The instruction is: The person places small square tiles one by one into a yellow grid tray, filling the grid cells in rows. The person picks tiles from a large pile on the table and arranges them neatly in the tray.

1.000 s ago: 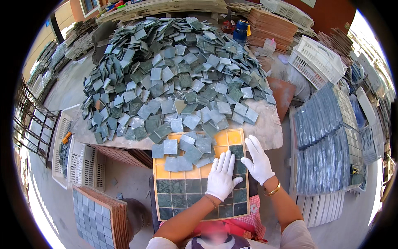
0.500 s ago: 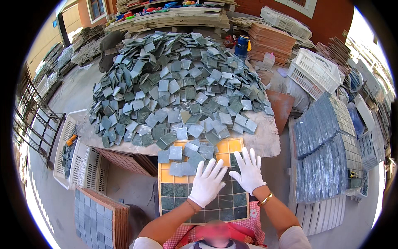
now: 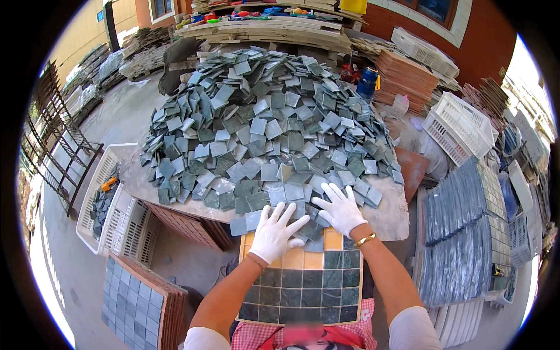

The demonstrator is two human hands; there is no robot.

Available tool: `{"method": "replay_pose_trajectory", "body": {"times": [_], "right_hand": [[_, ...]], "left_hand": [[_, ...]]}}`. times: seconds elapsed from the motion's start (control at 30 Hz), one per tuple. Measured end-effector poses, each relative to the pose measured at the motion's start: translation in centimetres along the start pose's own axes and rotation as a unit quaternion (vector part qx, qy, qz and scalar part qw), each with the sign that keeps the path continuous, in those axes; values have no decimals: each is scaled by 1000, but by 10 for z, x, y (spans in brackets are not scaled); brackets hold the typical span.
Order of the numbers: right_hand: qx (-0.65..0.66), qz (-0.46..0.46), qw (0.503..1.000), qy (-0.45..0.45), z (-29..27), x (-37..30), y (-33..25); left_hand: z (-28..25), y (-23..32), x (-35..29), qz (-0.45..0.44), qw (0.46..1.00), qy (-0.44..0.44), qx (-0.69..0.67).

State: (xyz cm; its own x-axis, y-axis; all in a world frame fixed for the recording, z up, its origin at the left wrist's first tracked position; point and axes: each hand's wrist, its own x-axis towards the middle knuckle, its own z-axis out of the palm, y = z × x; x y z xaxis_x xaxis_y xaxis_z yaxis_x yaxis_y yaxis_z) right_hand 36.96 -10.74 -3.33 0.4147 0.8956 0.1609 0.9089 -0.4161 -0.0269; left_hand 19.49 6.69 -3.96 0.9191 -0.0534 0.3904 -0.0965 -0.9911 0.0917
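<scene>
A square tray [image 3: 312,261] with a yellow-orange base and pale grid lines lies in front of me. Dark green square tiles [image 3: 301,296] fill its nearer rows and part of its right side, while bare orange squares show farther up. Loose grey-green tiles [image 3: 315,228] overlap its far edge. My left hand [image 3: 273,234], in a white glove, lies with fingers spread over the tray's far left part, touching the loose tiles. My right hand [image 3: 340,211], gloved too, is spread flat on tiles at the near edge of the heap [image 3: 256,125].
The heap rests on a worn table [image 3: 388,224]. At left are white crates [image 3: 123,224], a black metal rack [image 3: 64,154] and stacked tile sheets [image 3: 133,300]. Wrapped tile stacks [image 3: 455,251] and a white basket [image 3: 458,125] stand at right; a blue jug [image 3: 367,81] is behind the heap.
Both hands have moved forward, away from me, and the loose tiles have slid off the tray's middle toward the heap. More of the orange base lies behind my hands. The head view has shifted.
</scene>
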Motion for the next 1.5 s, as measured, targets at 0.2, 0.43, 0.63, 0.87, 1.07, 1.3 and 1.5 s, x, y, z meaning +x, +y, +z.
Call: {"method": "replay_pose_trajectory", "body": {"times": [0.2, 0.43, 0.63, 0.87, 1.07, 1.3, 1.5], "right_hand": [[-40, 135, 989, 46, -11, 17, 39], [129, 127, 983, 40, -15, -14, 28], [83, 110, 986, -94, -42, -21, -77], [246, 245, 936, 67, -28, -44, -21], [281, 195, 939, 30, -45, -96, -24], [218, 72, 973, -5, -28, -102, -101], [198, 89, 976, -38, -20, -99, -99]], "left_hand": [[-3, -3, -9, -84, 995, 29, -39], [0, -11, -47, -159, 985, 28, -67], [4, -10, -51, -162, 984, 34, -65], [-24, 20, -62, -122, 988, 43, -89], [-1, 21, -9, 10, 997, 30, -70], [-5, 9, 4, 21, 993, 13, -116], [-23, 26, -56, -72, 979, 45, -186]]}}
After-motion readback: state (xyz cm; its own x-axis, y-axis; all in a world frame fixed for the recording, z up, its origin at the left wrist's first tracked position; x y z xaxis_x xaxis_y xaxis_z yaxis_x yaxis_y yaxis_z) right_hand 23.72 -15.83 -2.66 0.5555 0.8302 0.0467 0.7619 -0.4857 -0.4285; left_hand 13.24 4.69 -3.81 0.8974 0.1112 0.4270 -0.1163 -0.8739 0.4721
